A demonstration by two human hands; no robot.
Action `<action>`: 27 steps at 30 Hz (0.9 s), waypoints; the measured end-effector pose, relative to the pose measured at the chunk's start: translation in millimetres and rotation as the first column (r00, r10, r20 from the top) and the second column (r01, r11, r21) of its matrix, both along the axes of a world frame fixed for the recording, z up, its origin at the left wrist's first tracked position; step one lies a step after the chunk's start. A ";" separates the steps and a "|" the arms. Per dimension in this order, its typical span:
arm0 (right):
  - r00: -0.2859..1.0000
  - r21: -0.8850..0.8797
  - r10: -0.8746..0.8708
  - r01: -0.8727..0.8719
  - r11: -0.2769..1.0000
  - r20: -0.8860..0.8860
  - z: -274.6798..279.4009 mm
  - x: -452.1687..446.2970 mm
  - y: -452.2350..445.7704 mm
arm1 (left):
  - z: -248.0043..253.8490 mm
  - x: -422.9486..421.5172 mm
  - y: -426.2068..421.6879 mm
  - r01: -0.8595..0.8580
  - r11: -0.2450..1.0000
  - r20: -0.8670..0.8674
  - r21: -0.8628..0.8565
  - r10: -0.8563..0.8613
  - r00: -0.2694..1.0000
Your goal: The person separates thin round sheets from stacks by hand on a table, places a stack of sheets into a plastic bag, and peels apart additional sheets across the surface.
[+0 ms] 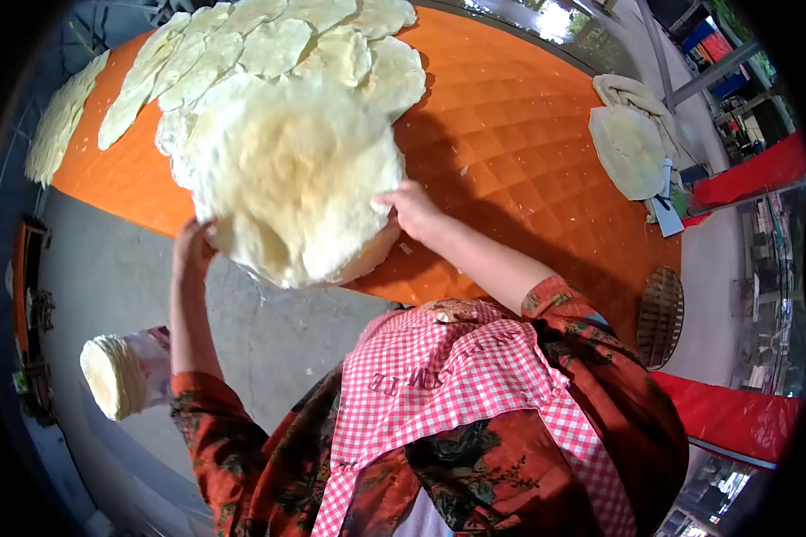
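A tall stack of thin, round, pale flatbreads (295,179) with a browned middle stands at the near edge of the orange-covered table (510,134). My left hand (193,249) grips its lower left rim, fingers curled at the edge. On the right side, my right hand (410,210) pinches the rim between thumb and fingers. Whether the hands hold only the top sheet or several layers cannot be made out. Behind the stack, many more flatbreads (273,45) lie overlapping on the table.
Another row of flatbreads (67,116) lies along the far left edge. At the right are a single flatbread (627,152), a cloth (631,89) and a pale blue object (666,217). A wrapped stack of flatbreads (116,376) stands lower left; a woven basket (661,318) is at the right.
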State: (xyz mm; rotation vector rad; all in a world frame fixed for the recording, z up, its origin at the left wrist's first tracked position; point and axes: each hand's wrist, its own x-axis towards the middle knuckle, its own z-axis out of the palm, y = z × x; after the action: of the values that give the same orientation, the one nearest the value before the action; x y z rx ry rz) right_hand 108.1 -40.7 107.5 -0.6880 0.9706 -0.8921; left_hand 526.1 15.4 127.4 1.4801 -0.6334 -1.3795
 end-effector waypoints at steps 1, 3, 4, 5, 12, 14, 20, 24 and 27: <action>0.998 -0.065 0.008 -0.012 0.998 -0.065 -16.8 0.6 1.0 | -13.5 -4.8 15.0 -0.144 0.985 0.152 0.096 0.129 0.980; 0.980 -0.048 0.008 -0.018 0.999 -0.200 7.3 0.6 4.3 | -37.4 -14.1 40.0 -0.288 0.954 0.203 -0.078 0.298 0.933; 0.975 -0.039 0.025 -0.035 0.999 -0.220 12.8 -0.1 2.8 | -45.4 -19.2 48.1 -0.332 0.934 0.218 -0.134 0.354 0.909; 0.970 -0.024 0.042 -0.049 0.999 -0.240 17.3 -1.3 0.7 | -51.5 -23.7 52.9 -0.370 0.910 0.231 -0.185 0.406 0.884; 0.727 -0.304 -0.097 -0.159 0.939 -0.680 -10.0 -10.8 -7.1 | -59.8 -76.4 42.8 -0.134 0.929 0.179 -0.346 0.205 0.962; 0.532 -0.509 -0.372 -0.135 0.850 -0.761 -7.9 -8.6 -6.9 | -57.5 -78.3 44.3 -0.109 0.924 0.185 -0.366 0.187 0.965; 0.623 -0.339 -0.222 -0.074 0.938 -0.750 -20.5 3.4 -37.3 | -67.5 -47.6 32.0 -0.209 0.932 0.015 -0.297 0.224 0.974; 0.532 -0.218 -0.077 -0.208 0.953 -0.843 -66.4 15.6 -41.9 | -78.8 -52.7 19.3 -0.036 0.970 0.120 -0.241 0.066 0.991; 0.620 -0.080 0.011 -0.119 0.990 -0.784 -38.8 6.6 -45.8 | -78.2 -45.3 23.0 -0.046 0.975 0.061 -0.216 0.060 0.996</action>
State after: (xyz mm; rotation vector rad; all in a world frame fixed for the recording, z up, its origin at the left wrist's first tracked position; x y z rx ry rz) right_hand 114.7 -86.5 68.7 -1.2758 1.6704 -0.5639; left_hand 480.8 38.4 49.2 1.3642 -0.7553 -1.1849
